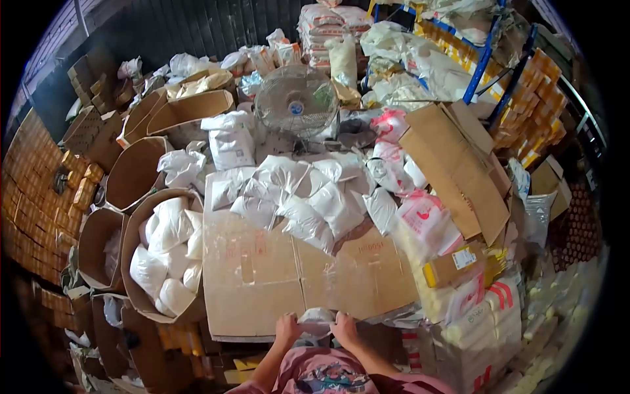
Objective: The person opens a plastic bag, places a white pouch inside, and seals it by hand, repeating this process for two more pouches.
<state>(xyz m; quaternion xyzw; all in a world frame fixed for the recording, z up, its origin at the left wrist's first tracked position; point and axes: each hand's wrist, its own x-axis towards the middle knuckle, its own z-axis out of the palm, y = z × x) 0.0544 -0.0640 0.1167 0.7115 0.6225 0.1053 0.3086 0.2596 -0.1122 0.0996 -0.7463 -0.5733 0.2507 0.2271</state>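
Near the front edge of the cardboard-covered table (252, 305), my left hand (287, 328) and my right hand (343, 328) are closed on opposite sides of a white plastic bag (317, 316). The bag is stretched between them, close to my body; its lower part is hard to make out. Beyond, on the cardboard, lies a heap of filled white bags (305, 197). To the left, an open cardboard box (133, 289) holds several more filled white bags (167, 253).
A fan (295, 104) stands behind the heap. Flattened cardboard (459, 171) leans at the right, above red-printed plastic bags (423, 213) and a small labelled box (453, 265). More open boxes (136, 172) line the left. Stacked sacks (321, 33) and a blue-framed shelf (482, 62) stand at the back.
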